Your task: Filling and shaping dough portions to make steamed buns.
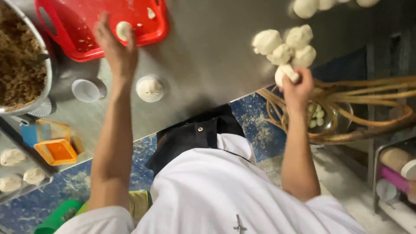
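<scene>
Here, the steel table (208, 52) carries, beside the left hand (115, 45), a large metal bowl of brown filling (19, 65), and under that hand a red tray (86, 26) with a flattened dough disc (123, 30) touching its spread, unclenched fingers. Just below the left wrist sit an empty paper cup (86, 90) and a filled paper cup (150, 89). The right hand (298, 89) is closed around one dough ball (286, 73), at the near edge of the dough ball cluster (286, 45) just above it.
</scene>
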